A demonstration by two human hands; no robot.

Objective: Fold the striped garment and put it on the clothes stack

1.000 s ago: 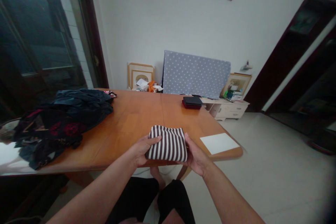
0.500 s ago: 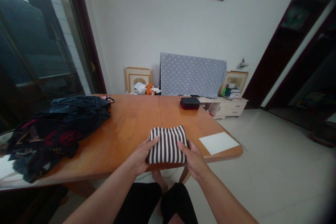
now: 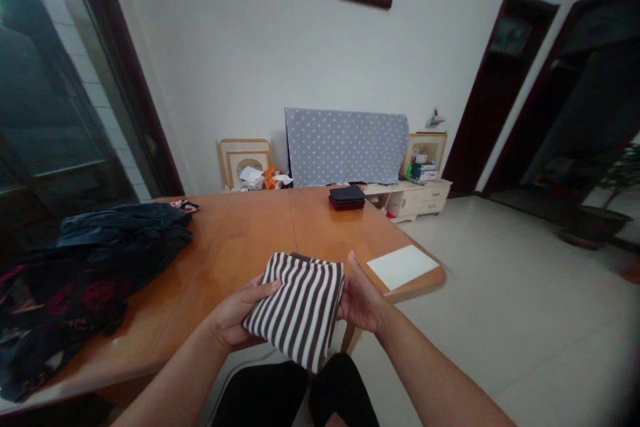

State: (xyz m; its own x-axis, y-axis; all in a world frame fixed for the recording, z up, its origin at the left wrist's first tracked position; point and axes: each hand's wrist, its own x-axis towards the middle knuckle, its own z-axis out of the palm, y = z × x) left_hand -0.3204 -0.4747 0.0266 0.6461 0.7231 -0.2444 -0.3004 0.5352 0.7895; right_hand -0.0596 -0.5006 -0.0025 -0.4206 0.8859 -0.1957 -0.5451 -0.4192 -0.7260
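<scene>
A folded cloth with brown and white stripes is held tilted above the near edge of the wooden table. My left hand grips its left side, thumb on top and fingers underneath. At the cloth's right edge is my right hand, its thumb raised off the fabric and its other fingers partly hidden behind the edge. A small stack of dark folded items, black over red, sits near the far edge of the table.
Dark crumpled clothes cover the table's left side. A white sheet lies at the right corner. Behind the table stand a low white cabinet and something draped in a dotted grey cloth.
The striped cloth has turned and tilted, its lower corner now pointing down. My right thumb has lifted off its top. The view has shifted to the right.
</scene>
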